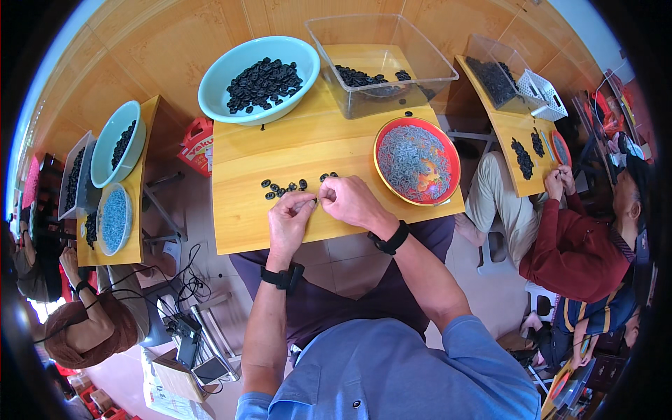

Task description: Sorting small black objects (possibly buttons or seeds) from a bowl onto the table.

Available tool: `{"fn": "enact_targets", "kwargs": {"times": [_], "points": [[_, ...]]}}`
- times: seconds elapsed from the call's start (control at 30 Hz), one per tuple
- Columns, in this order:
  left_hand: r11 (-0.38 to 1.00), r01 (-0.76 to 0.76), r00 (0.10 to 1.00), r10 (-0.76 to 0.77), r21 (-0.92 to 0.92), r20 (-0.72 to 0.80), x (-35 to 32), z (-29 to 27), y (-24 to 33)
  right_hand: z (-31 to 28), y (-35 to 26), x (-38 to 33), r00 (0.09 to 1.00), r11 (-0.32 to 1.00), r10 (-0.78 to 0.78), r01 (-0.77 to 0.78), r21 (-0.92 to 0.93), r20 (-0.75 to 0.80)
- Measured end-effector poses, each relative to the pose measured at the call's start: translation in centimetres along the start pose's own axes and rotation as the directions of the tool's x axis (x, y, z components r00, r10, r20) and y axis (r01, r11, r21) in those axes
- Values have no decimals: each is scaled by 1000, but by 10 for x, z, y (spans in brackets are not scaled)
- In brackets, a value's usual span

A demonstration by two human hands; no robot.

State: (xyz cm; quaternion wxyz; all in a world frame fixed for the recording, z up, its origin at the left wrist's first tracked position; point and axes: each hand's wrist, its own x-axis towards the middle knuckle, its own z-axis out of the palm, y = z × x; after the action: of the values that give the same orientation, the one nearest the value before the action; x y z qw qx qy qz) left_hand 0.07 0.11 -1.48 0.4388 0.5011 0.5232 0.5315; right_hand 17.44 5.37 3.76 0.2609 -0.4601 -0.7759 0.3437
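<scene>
My left hand (290, 218) and my right hand (350, 201) meet over the near part of a small yellow wooden table (245, 224), fingertips pinched together on a small black ring-shaped piece (316, 201). A short row of the same black pieces (283, 187) lies on the table just beyond my hands. Both wrists carry black bands. A red-rimmed plate (417, 161) heaped with small grey pieces sits to the right of my right hand.
A light blue basin (259, 78) of black pieces and a clear plastic tub (381, 66) stand at the table's far side. Other people work at similar tables to the left (115, 182) and right (525, 150). Cables and a box lie on the floor at lower left.
</scene>
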Motion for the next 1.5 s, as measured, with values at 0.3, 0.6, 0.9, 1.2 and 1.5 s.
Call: {"fn": "enact_targets", "kwargs": {"times": [0.3, 0.6, 0.9, 1.2, 1.5], "points": [[1000, -3, 1000, 3, 19, 9, 0, 1, -3, 2, 5, 0, 1000, 998, 12, -14, 62, 25], [1000, 24, 999, -24, -5, -44, 0, 2, 0, 15, 16, -9, 992, 879, 121, -117, 462, 22], [998, 28, 998, -30, -58, -50, 0, 2, -1, 19, 15, -10, 994, 897, 105, -86, 433, -20], [991, 34, 997, -43, -126, -69, 0, 5, 3, 29, 15, -8, 996, 954, 43, -18, 299, -77], [991, 75, 992, -86, -115, -98, -1, 6, 2, 28, 14, -10, 993, 945, 79, -48, 323, -84]]}}
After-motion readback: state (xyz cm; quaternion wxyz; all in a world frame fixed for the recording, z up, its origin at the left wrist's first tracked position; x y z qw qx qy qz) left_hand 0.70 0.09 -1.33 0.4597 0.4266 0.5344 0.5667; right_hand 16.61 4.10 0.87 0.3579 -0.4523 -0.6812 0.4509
